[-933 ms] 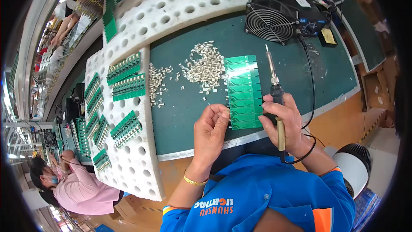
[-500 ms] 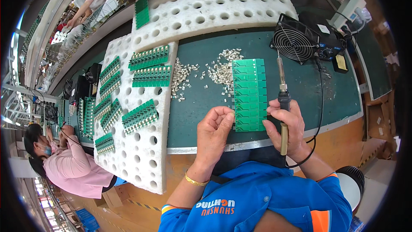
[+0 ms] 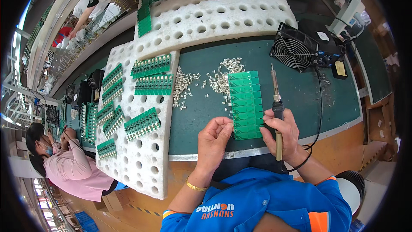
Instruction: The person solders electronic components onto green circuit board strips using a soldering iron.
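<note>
A long green circuit board (image 3: 246, 105), a panel of several strips, is held over the near edge of the bench. My left hand (image 3: 214, 139) pinches its lower left edge, where small parts stick out along the side. In my right hand (image 3: 285, 133) is a soldering iron (image 3: 278, 107), its tip pointing up and away from me, to the right of the board. The fingertips of that hand also reach the board's lower right edge. A heap of small white connectors (image 3: 219, 81) lies just left of the board, with another pile (image 3: 182, 83) beside the foam.
White foam with holes (image 3: 146, 154) carries several filled boards (image 3: 142, 123) at left. A larger foam slab (image 3: 214, 17) lies at the back. At right stand a fan (image 3: 294, 49), a soldering station (image 3: 328, 53) and the iron's cable (image 3: 319, 111). A co-worker in pink (image 3: 75, 163) sits at left.
The view has shifted slightly, so the bench appears lower. The board and the soldering iron have moved a little to the left; both hands keep their hold.
</note>
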A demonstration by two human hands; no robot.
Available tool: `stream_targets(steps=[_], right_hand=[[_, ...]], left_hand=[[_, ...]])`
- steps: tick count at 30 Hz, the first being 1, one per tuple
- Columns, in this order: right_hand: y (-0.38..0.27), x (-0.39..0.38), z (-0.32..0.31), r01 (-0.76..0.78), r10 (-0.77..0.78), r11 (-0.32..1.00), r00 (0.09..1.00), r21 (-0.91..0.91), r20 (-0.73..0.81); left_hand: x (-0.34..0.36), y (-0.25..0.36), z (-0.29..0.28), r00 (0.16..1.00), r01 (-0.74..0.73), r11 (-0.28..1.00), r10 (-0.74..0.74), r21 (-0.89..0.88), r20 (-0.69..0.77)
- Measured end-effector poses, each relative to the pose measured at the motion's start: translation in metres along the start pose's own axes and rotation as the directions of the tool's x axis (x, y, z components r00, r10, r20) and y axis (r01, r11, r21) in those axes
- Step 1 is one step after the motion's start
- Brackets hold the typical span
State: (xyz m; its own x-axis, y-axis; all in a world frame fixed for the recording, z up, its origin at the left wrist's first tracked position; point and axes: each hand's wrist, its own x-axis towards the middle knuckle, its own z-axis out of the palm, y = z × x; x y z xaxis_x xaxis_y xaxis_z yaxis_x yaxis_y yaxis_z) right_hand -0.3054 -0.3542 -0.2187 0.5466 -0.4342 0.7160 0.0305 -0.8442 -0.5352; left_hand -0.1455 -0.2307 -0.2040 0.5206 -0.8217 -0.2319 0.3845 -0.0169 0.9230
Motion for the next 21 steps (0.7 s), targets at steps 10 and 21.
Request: stream_targets(steps=[10, 21], right_hand=[[0.006, -0.005, 0.004, 0.015, -0.016, 0.998, 1.0, -0.055, -0.018], [0.01, -0.01, 0.006, 0.011, -0.012, 0.998, 1.0, -0.059, -0.014]], left_hand=[[0.005, -0.008, -0.002, 1.0, -0.005, 1.0, 0.005, 0.026, 0.013], [0.007, -0.013, -0.005, 0.999, 0.028, 0.999, -0.029, 0.024, 0.029]])
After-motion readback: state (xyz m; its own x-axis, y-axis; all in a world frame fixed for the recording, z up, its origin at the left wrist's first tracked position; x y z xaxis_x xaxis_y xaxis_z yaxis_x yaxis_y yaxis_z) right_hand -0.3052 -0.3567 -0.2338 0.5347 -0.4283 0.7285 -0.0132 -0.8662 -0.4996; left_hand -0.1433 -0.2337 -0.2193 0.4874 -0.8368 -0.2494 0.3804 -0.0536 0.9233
